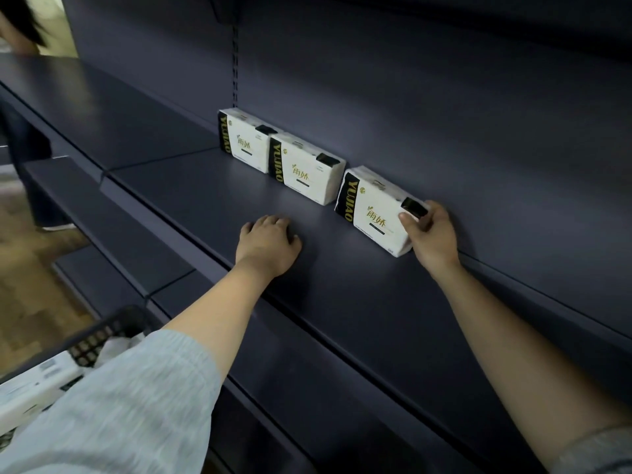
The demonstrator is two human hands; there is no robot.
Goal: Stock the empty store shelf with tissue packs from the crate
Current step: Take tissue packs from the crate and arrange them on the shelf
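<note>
Three white tissue packs with black-and-gold side bands stand in a row against the back wall of a dark shelf (pixel 212 200). The first tissue pack (pixel 244 142) and the second tissue pack (pixel 306 171) touch each other. A small gap separates them from the third tissue pack (pixel 374 212), which my right hand (pixel 429 232) grips at its right end. My left hand (pixel 268 242) rests knuckles-up on the shelf board in front of the packs, fingers curled, holding nothing. The black crate (pixel 113 331) sits at the lower left with more white packs (pixel 34 384) inside.
A lower shelf (pixel 102 230) juts out at the left. Another person's dark legs (pixel 30 159) stand at the far left on a wooden floor (pixel 30 295). A slotted upright (pixel 235 63) runs up the back wall.
</note>
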